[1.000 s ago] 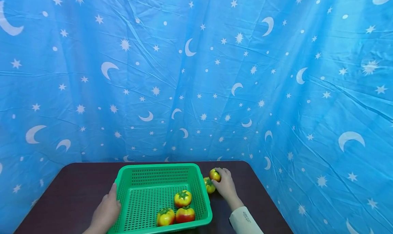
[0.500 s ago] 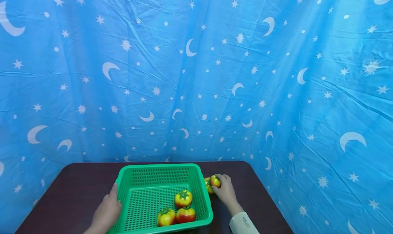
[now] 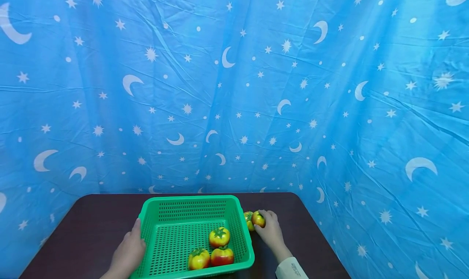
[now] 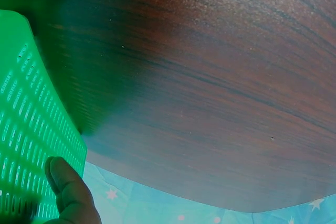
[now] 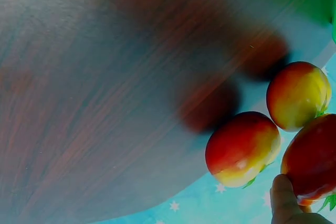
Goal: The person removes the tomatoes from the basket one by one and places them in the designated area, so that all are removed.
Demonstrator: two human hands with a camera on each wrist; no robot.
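Toward the far right corner of the surface, right of the green basket, the nearer right hand pinches a tomato; the left hand grips the basket's left rim.

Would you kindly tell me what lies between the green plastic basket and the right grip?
In the head view, one round yellow-red tomato, then another, held.

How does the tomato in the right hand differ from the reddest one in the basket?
The held tomato is outside the green basket; the basket tomato lies inside it.
The right hand grips the held tomato; no hand touches the basket tomato.
In the head view, the held tomato shows more yellow, the basket tomato more red.
Both are red and yellow with green tops.
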